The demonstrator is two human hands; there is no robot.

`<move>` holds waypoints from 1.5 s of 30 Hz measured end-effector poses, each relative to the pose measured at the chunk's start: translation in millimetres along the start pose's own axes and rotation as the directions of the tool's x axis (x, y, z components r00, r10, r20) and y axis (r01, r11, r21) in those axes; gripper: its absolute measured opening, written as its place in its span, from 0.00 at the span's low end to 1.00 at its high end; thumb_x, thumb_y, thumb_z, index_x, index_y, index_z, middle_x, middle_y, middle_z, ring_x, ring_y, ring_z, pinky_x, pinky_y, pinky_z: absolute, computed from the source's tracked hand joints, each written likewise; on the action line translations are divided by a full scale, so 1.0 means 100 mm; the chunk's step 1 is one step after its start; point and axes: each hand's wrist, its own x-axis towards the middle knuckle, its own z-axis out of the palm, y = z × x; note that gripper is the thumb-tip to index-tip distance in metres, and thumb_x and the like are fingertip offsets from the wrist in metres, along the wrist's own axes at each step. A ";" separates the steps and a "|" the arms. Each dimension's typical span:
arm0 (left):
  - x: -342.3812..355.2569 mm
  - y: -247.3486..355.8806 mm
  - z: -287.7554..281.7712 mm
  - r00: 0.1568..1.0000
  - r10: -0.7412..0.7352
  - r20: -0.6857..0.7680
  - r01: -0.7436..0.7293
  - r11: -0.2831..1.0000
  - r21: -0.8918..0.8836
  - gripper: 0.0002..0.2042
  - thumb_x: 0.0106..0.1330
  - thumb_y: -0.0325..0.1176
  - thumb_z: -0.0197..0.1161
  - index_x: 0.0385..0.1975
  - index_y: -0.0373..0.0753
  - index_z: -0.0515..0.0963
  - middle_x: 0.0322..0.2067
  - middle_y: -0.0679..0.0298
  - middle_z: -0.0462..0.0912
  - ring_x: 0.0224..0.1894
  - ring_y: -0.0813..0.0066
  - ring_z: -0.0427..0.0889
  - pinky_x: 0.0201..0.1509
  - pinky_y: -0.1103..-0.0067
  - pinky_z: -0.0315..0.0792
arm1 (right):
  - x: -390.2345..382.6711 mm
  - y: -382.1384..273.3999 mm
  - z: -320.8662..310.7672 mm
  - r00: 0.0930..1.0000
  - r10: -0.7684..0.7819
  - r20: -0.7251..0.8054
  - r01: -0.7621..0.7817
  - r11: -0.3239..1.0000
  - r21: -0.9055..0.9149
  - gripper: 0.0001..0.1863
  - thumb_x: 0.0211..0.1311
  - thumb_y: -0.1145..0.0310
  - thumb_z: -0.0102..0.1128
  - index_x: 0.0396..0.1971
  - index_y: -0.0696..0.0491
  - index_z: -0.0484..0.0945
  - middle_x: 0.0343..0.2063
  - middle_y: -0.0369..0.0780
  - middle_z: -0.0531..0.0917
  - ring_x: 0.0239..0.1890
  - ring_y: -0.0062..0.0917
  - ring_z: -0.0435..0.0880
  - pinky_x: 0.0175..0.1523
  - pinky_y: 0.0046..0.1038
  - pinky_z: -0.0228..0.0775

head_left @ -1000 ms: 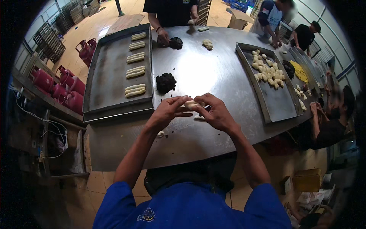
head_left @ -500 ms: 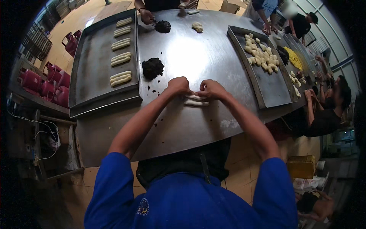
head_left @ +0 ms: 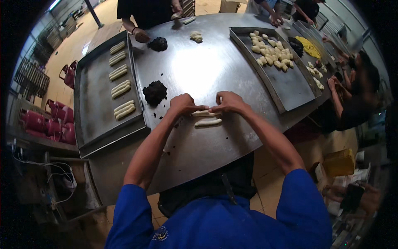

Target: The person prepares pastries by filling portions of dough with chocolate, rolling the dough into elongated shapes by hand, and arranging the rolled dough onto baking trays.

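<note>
My left hand (head_left: 182, 104) and my right hand (head_left: 229, 102) are closed at a pale dough strip (head_left: 201, 113) on the metal table. Their thumbs and fingertips nearly meet along it, pinching it, and part of the strip is hidden beneath my fingers. Just nearer to me lies a second dough strip (head_left: 208, 123), untouched and roughly parallel. Left of my left hand sits a crumbly dark mound (head_left: 155, 93), with dark crumbs scattered around it.
A large metal tray (head_left: 93, 93) at left bears several groups of dough strips (head_left: 124, 110). Another tray (head_left: 292, 91) at right holds many dough pieces (head_left: 271, 50). Across the table (head_left: 195, 153), a person's hand (head_left: 141, 35) is beside another dark mound (head_left: 158, 44). More people work at right.
The whole view has shifted, with the trays appearing further left and the near strips lower. Both hands stay on the dough strip, and the second strip still lies before them.
</note>
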 end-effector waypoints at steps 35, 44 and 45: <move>0.01 0.05 0.07 0.982 -0.007 -0.188 0.037 0.987 0.156 0.37 0.47 0.75 0.70 0.25 0.39 0.88 0.25 0.56 0.88 0.31 0.57 0.89 0.39 0.66 0.79 | -0.08 0.04 -0.01 0.969 -0.102 -0.223 0.106 0.994 0.004 0.33 0.46 0.31 0.74 0.32 0.49 0.82 0.25 0.40 0.85 0.35 0.35 0.87 0.43 0.38 0.75; 0.02 -0.04 0.00 0.988 -0.014 -0.154 0.036 0.990 0.139 0.36 0.48 0.74 0.70 0.27 0.38 0.89 0.25 0.54 0.88 0.31 0.58 0.89 0.38 0.66 0.79 | 0.01 0.05 -0.03 0.965 -0.157 -0.208 0.151 0.987 -0.045 0.36 0.46 0.28 0.72 0.30 0.50 0.83 0.25 0.41 0.86 0.34 0.36 0.87 0.43 0.38 0.76; 0.03 -0.03 0.01 0.981 0.026 -0.193 0.005 0.988 0.155 0.36 0.49 0.74 0.70 0.26 0.38 0.88 0.25 0.55 0.88 0.31 0.57 0.88 0.38 0.65 0.79 | 0.02 0.03 -0.08 0.973 -0.138 -0.184 0.135 0.990 -0.032 0.36 0.46 0.27 0.72 0.29 0.50 0.83 0.25 0.40 0.86 0.33 0.35 0.87 0.42 0.38 0.77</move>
